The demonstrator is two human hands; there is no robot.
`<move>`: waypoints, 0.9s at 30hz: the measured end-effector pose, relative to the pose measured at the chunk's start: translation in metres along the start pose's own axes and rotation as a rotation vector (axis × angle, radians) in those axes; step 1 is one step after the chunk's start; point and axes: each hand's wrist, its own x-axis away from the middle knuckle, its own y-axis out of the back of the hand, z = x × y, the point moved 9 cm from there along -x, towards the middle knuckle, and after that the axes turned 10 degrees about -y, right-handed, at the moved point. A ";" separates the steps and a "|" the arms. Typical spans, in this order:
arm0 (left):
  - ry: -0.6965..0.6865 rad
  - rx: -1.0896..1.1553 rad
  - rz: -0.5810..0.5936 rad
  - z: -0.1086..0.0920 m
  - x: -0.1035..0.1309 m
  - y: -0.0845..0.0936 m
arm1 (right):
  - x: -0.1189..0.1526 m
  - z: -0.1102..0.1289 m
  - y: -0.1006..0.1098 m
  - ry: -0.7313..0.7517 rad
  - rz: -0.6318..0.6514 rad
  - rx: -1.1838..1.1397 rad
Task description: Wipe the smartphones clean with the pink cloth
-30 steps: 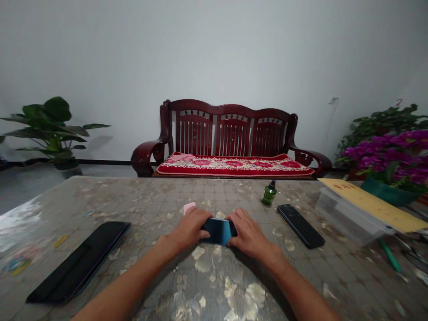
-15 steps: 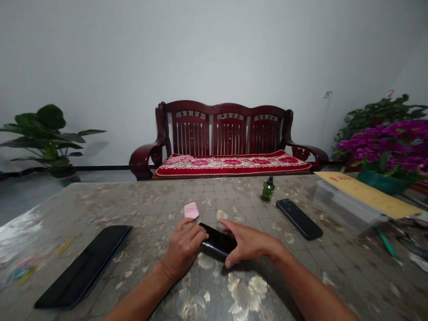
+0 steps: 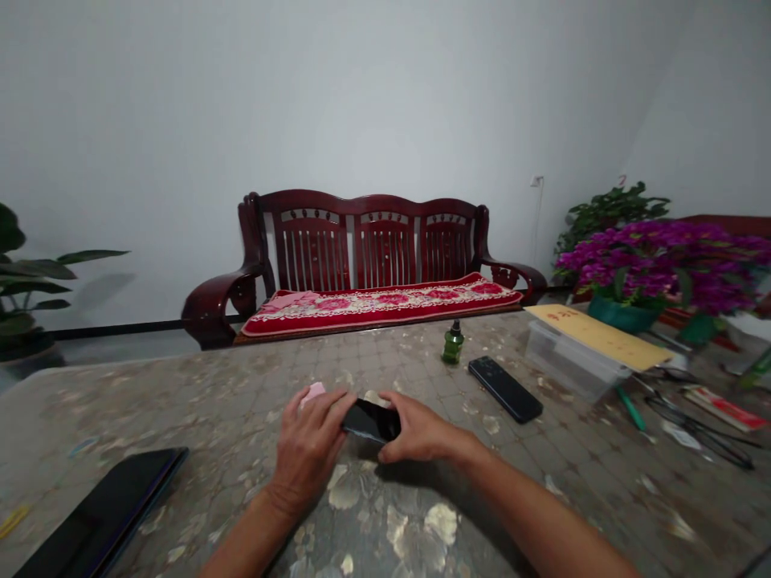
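Between my two hands is a glossy black phone [image 3: 372, 421], tilted and slightly raised above the patterned table. My right hand [image 3: 422, 429] grips its right end, thumb on the near edge and fingers on the far edge. At the left end, my left hand [image 3: 308, 449] is closed on the phone with fingers bent over its corner; the fingertips are partly hidden. A folded pink cloth [image 3: 314, 392] lies just beyond my left hand, partly covered by it. To the right, a second dark phone [image 3: 506, 390] lies flat near a small green spray bottle [image 3: 453, 345].
A black tablet in a case [image 3: 102, 514] lies at the near left. On the right stand a clear plastic box [image 3: 566, 361] with a yellow envelope [image 3: 596, 331] on top, eyeglasses [image 3: 704, 429], a green pen [image 3: 630, 408] and purple flowers [image 3: 656, 257]. A wooden bench [image 3: 385, 241] is behind.
My view has turned to the right. The phone has been lifted and tilted, my right hand has closed around its right end, and my left hand's fingers have stretched further over its left end.
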 end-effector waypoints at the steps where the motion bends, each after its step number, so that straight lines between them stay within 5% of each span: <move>1: 0.028 -0.048 0.018 0.005 0.004 -0.003 | -0.002 -0.006 0.006 -0.028 -0.017 0.002; 6: 0.141 -0.123 0.119 0.025 0.031 -0.024 | 0.002 -0.039 0.065 -0.151 -0.241 0.050; 11: 0.210 -0.131 0.159 0.033 0.045 -0.033 | 0.041 -0.076 0.156 -0.370 -0.672 0.440; 14: 0.225 -0.120 0.166 0.036 0.046 -0.035 | 0.058 -0.097 0.190 -0.515 -0.752 0.589; 18: 0.224 -0.106 0.175 0.037 0.048 -0.037 | 0.064 -0.115 0.207 -0.633 -0.735 0.661; 27: 0.260 -0.071 0.193 0.040 0.055 -0.039 | 0.060 -0.132 0.201 -0.705 -0.687 0.722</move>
